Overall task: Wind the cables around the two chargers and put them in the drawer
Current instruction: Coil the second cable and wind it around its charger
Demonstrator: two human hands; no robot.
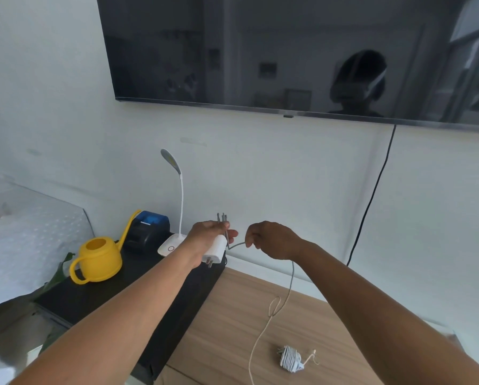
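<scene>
My left hand (209,237) grips a white charger (215,250) with its prongs pointing down; a few loops of grey cable stick up above the fingers. My right hand (271,240) pinches the same cable (289,284) just right of the charger. The cable's slack hangs down from that hand, forms a small loop, and trails over the wooden top (232,315) toward the bottom edge. A second charger (289,357), wrapped in its cable, lies on the wooden top at lower right. No drawer is in view.
A yellow watering can (99,259), a blue and black small printer (146,232) and a white desk lamp (174,218) stand on a black cabinet (108,295) at left. A wall-mounted TV (288,51) hangs above, its black cord (371,195) running down the wall.
</scene>
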